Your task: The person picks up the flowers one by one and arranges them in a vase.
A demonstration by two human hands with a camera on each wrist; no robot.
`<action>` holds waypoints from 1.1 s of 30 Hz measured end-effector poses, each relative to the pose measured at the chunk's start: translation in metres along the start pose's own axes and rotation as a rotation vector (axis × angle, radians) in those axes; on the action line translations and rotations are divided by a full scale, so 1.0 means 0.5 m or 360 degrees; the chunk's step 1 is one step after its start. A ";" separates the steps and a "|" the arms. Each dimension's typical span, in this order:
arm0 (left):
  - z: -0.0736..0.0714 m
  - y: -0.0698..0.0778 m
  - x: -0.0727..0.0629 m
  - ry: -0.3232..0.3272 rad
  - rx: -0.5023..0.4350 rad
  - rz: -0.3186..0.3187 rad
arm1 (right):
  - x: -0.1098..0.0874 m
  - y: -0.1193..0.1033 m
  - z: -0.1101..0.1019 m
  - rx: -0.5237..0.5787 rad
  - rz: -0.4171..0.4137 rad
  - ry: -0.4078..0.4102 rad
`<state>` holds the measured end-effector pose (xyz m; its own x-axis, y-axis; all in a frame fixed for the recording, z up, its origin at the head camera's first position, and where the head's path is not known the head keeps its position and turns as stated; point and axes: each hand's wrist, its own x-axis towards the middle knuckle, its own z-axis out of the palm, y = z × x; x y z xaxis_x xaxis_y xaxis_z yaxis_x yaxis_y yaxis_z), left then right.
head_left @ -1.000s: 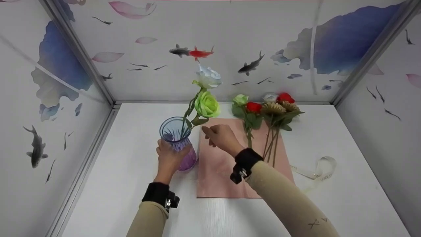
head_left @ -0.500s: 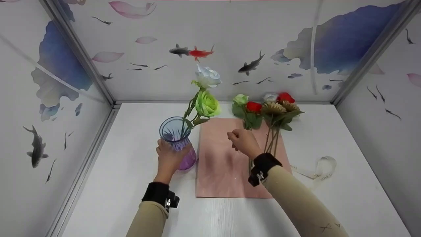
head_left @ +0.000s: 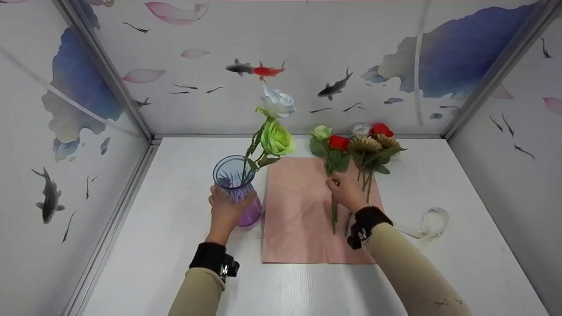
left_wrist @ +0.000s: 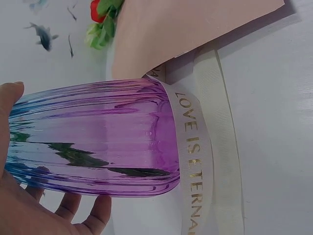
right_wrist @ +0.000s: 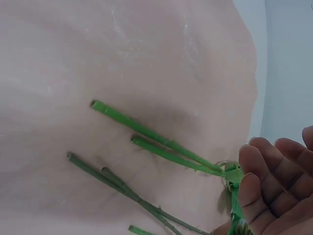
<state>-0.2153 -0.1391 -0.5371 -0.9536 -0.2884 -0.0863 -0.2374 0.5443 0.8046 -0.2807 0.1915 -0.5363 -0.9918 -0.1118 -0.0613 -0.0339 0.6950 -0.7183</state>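
My left hand (head_left: pixel 226 208) grips a ribbed glass vase (head_left: pixel 249 215), blue at the rim and purple below. In it stand a green rose (head_left: pixel 277 138) and a pale blue-white rose (head_left: pixel 279 102), leaning right. The left wrist view shows the thumb and fingers around the vase (left_wrist: pixel 122 137), with dark leaves inside. My right hand (head_left: pixel 349 191) is at the stems of a pale green rose (head_left: pixel 321 131) and a red rose (head_left: pixel 339 142). In the right wrist view its fingers are loosely bent beside the green stems (right_wrist: pixel 156 137); no firm pinch shows.
Tan flowers (head_left: pixel 366 145), another red rose (head_left: pixel 381 130) and a whitish rose (head_left: pixel 361 129) lie right of my right hand. Pink wrapping paper (head_left: pixel 294 228) lies under the stems. A cream lettered ribbon (left_wrist: pixel 193 161) is by the vase base; a ribbon loop (head_left: pixel 434 224) lies right.
My right hand has moved right and slightly down, from beside the vase's flowers to the stems lying on the paper. My left hand and the vase stay where they were.
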 end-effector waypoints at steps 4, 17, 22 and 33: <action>0.002 0.002 0.000 -0.0004 -0.0002 -0.0009 | -0.001 0.022 -0.009 -0.0045 0.0046 0.0037; 0.003 -0.004 0.000 0.0049 0.0016 0.0073 | -0.023 0.105 -0.045 -0.0294 0.0215 0.0150; 0.002 -0.003 -0.002 0.0059 0.0019 0.0086 | -0.030 0.134 -0.055 -0.0329 0.0284 0.0196; -0.001 0.000 -0.005 0.0036 0.0005 0.0056 | -0.065 0.207 -0.064 -0.0350 0.0380 0.0205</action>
<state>-0.2127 -0.1387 -0.5367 -0.9570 -0.2866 -0.0449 -0.2046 0.5571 0.8049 -0.2561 0.2897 -0.5867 -0.9819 0.1532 -0.1112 0.1889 0.8287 -0.5268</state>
